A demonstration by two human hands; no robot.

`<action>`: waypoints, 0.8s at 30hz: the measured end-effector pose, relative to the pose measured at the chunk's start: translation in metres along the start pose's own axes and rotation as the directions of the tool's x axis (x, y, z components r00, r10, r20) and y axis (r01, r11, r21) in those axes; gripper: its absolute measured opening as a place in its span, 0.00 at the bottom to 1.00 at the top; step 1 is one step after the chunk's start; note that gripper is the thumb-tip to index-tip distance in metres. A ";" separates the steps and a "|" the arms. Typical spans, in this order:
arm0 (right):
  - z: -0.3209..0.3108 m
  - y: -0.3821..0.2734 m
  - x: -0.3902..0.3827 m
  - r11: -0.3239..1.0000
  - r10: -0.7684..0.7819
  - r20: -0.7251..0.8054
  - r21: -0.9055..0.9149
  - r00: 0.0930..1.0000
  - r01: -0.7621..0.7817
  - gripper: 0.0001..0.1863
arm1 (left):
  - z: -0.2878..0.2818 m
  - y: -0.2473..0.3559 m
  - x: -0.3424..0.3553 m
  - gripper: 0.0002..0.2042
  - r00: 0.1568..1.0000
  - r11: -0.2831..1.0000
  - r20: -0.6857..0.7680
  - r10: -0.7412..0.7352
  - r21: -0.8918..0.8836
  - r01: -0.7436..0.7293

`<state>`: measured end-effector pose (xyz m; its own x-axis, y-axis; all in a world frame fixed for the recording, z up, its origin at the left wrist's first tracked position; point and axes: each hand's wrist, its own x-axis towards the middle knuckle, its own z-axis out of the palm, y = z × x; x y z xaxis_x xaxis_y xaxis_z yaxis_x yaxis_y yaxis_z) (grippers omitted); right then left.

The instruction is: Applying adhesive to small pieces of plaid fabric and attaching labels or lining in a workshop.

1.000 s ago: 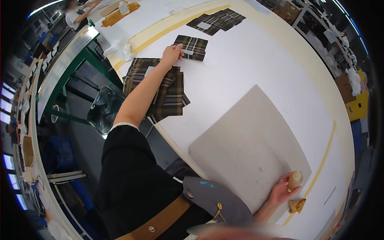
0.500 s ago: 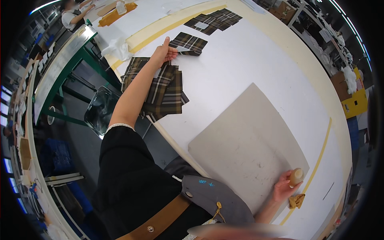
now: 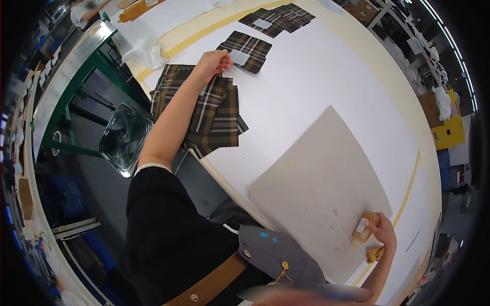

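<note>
My left hand (image 3: 216,64) reaches to the far side of the table, fingers closed at the near-left edge of a dark brown plaid fabric piece (image 3: 258,48). A pale grey-white patch (image 3: 239,57) lies on that piece beside my fingertips. Just below my wrist and forearm is a pile of overlapping plaid pieces (image 3: 222,117), partly covered by the arm. At the lower right, my right hand (image 3: 384,232) is wrapped around a small amber bottle (image 3: 363,233) with a white label. The bottle is tilted over the grey board (image 3: 316,188).
More plaid pieces (image 3: 275,20) lie at the far end of the white table. A crumpled tan cloth (image 3: 375,254) sits near my right wrist. White crumpled plastic (image 3: 144,53) rests at the table's left edge, and a dark stool (image 3: 125,137) stands beyond it. Another person (image 3: 84,14) is at far left.
My right hand has turned over, tipping the bottle from upright-facing to slanted over the board. My left fingers have curled in, and the plaid piece has opened out, showing more of its pale patch.
</note>
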<state>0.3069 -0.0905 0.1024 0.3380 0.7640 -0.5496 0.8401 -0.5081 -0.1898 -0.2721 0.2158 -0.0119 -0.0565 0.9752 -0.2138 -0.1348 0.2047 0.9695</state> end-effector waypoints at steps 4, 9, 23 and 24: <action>-0.020 -0.095 0.028 0.835 -0.383 -0.174 -0.484 0.907 0.260 0.31 | -0.006 -0.002 -0.007 0.15 0.998 0.999 -0.045 0.037 -0.026 -0.038; 0.016 -0.217 0.057 0.658 -0.747 -0.191 -0.345 0.637 0.669 0.24 | 0.013 -0.003 -0.020 0.10 0.886 0.574 0.153 0.439 0.711 -0.407; 0.022 -0.141 -0.039 0.845 -0.447 -0.316 0.156 0.837 0.511 0.14 | 0.019 0.066 0.057 0.05 0.821 0.396 0.149 0.552 0.819 -0.415; 0.025 -0.126 -0.043 0.848 -0.436 -0.321 0.166 0.841 0.503 0.14 | 0.017 0.077 0.072 0.08 0.854 0.494 0.107 0.509 0.776 -0.392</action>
<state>0.1760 -0.0692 0.1292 0.0537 0.9915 -0.1181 0.8119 -0.1123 -0.5730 -0.2697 0.3035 0.0493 -0.0110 0.9462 0.3233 0.7231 -0.2158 0.6562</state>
